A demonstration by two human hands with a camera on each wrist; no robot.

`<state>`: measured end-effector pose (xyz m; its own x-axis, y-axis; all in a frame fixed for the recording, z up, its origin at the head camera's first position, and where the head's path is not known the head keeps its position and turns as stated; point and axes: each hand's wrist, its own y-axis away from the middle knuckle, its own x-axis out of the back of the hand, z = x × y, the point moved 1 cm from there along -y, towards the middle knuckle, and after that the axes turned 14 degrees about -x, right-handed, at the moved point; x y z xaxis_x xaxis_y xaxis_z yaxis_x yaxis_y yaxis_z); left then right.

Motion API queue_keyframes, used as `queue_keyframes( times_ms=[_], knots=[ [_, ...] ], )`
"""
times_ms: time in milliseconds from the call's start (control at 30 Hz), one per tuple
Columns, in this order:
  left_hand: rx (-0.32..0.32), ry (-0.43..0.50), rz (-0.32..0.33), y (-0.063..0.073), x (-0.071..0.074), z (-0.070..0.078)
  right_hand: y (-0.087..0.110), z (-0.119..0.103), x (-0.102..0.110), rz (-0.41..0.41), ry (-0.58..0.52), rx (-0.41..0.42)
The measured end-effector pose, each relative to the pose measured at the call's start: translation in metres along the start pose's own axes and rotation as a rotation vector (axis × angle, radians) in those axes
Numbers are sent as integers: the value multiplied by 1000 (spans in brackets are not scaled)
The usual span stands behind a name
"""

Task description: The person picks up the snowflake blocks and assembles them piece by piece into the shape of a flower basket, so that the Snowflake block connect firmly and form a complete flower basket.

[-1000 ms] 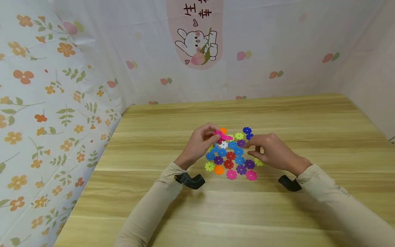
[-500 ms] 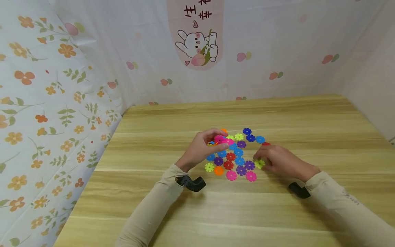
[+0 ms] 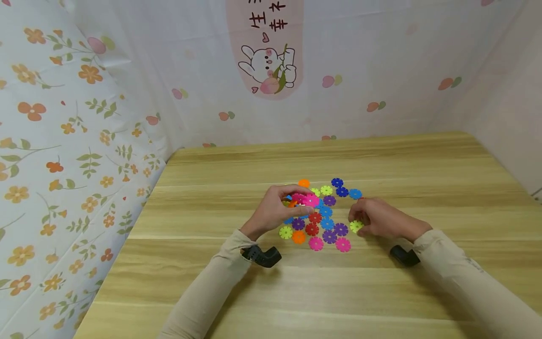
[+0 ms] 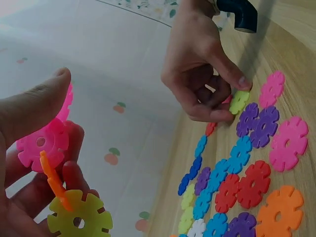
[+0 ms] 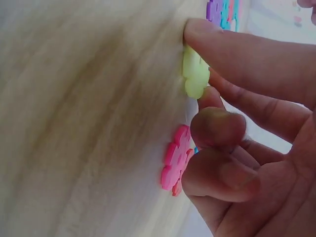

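My left hand holds a joined piece of plastic snowflake discs above the left part of the spread. In the left wrist view this piece shows a pink disc between thumb and fingers, an orange disc seen edge-on and a yellow-green disc. More pink shows behind the thumb. At the spread's right edge my right hand pinches a loose yellow-green disc between thumb and index finger. That disc is low at the tabletop; the right wrist view shows it edge-on.
Loose discs lie flat between the hands: red, purple, blue, pink and orange. Dark blue discs lie further back. The wooden table meets a patterned cloth behind.
My right hand has moved right and toward me, from the purple disc to the yellow-green one, and now pinches it. The left hand with its joined piece has come slightly lower and nearer.
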<state>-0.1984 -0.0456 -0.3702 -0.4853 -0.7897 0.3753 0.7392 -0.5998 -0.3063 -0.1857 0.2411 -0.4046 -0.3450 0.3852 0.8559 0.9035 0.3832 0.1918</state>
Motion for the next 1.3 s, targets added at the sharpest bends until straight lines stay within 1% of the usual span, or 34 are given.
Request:
queue_keyframes(
  times_ms=[100, 200, 267, 400, 500, 633, 733, 933, 1033, 1167, 1300],
  knots=[
    [-41, -48, 9, 0, -1, 1, -1, 1, 1, -14, -18, 1],
    [-56, -81, 26, 0, -3, 1, 0, 2, 1, -20, -34, 1],
    [-60, -99, 36, 0, -4, 2, 1, 3, 1, -8, -38, 10],
    [-66, -125, 52, 0, -6, 2, 4, 3, 1, 69, -73, 29],
    [-73, -141, 51, 0, -6, 2, 5, -2, 3, 124, -160, 31],
    [-76, -153, 44, -1, -7, 1, 5, -14, 6, 161, -307, 33],
    [-63, -148, 43, -1, -8, -1, 5, -24, 8, 206, -366, 43],
    [-34, -130, 36, -1, -11, -3, 6, -42, 7, 349, -398, 93],
    [-26, -130, 29, -1, -13, -4, 6, -50, 6, 408, -427, 124],
    [-29, -133, 19, -2, -14, -3, 6, -59, 7, 443, -465, 156],
    [-43, -140, 13, -3, -15, -2, 6, -64, 7, 457, -463, 172]
  ],
)
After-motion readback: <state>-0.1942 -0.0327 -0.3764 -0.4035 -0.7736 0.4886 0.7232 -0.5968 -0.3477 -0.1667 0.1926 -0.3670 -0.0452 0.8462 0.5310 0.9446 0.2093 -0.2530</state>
